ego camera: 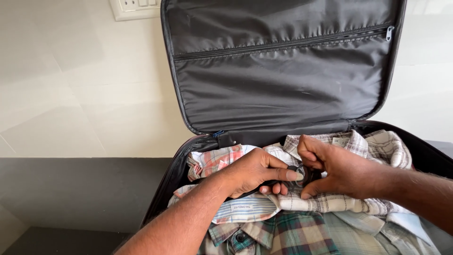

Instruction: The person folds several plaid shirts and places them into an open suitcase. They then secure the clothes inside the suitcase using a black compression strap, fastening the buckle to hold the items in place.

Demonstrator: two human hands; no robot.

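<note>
The person stands over an open black soft-sided suitcase (175, 165) that is full of folded checked shirts, and both hands meet over the middle of the pile. Between them sits a small round black buckle with a pale centre (300, 174), fixed to a dark strap (252, 190) that runs out to the left under the left hand (252, 171). The left hand comes from the lower left; its thumb and forefinger press on the left edge of the buckle, and the other fingers curl under the strap. The right hand (340, 171) comes from the right side, and its fingers are bent closely around the right half of the buckle, so both hands are pinching it and neither is loose. The strap seems to lie across the case from left to right, with the buckle about equally near to both hands. Under them lie a beige checked shirt (330, 203), a striped shirt (245, 210) and a green and red plaid shirt (283, 236). The lid with a zipped grey lining (283, 71) stands upright behind.
</note>
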